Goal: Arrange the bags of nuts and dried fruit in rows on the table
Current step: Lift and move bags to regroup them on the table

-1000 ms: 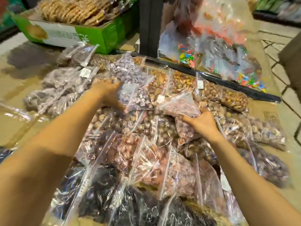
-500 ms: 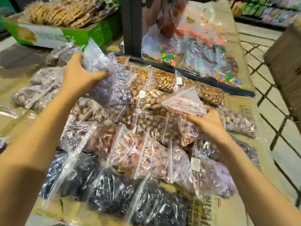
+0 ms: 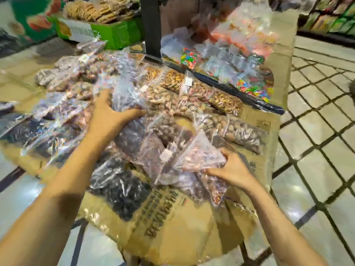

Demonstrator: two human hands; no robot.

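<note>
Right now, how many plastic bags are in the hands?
2. The left hand grips a clear plastic bag of dark fruit mid-table; the right hand grips a clear plastic bag of reddish nuts nearer the front.

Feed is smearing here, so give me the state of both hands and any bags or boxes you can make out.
left hand: grips the crinkled clear bag.
crinkled clear bag: held, mid-pile.
right hand: grips the reddish-nut bag.
reddish-nut bag: held at the pile's near right edge.
back-row nut bags: lying flat, side by side.
green box: open, full of biscuits.
cardboard: spread flat under the bags.
</note>
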